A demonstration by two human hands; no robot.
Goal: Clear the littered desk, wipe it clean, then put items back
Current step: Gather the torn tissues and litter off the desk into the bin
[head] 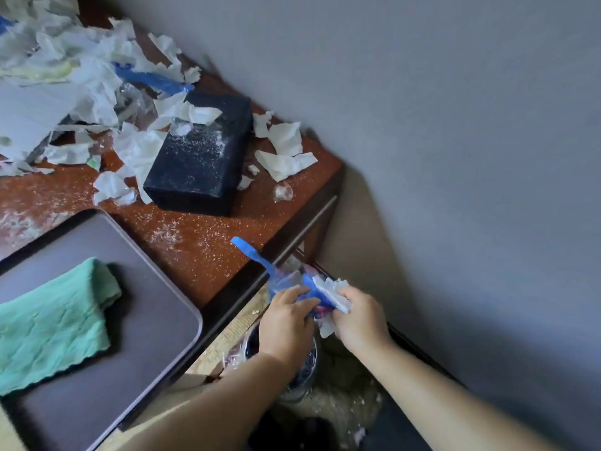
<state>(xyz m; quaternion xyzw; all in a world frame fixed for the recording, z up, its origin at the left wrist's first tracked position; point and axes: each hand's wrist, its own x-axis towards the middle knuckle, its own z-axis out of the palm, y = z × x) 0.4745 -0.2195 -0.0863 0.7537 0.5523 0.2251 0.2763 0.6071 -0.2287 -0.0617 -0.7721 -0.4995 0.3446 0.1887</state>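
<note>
Two bare forearms reach in from the bottom edge, meeting just off the desk's front corner. The left hand [286, 315] and right hand [361, 315] both curl their fingers around one crumpled wad of litter [320, 289], torn white paper mixed with blue plastic. The left grips it from the left side and the right pinches its white end.

A blue plastic strip [252, 253] trails from the wad. Its long axis runs up and left, with the free tip hanging over the desk edge.

Directly below the hands, on the floor beside the desk, stands a round metal wastebasket [310, 364]. It is partly hidden by the left wrist. The wad is above its mouth, so the drop looks to be straight down, though the trailing strip may catch on the edge.

On the dusty red-brown desk [201, 242] lie a closed grey laptop [113, 255] with a folded green cloth [52, 323] on top, and a dark blue box [201, 157] speckled with white dust. A heap of torn paper [81, 76] fills the far left, well apart from the hands. The left hand is the nearer one to it. Clearing appears only partly done, and wiping is not yet begun.
</note>
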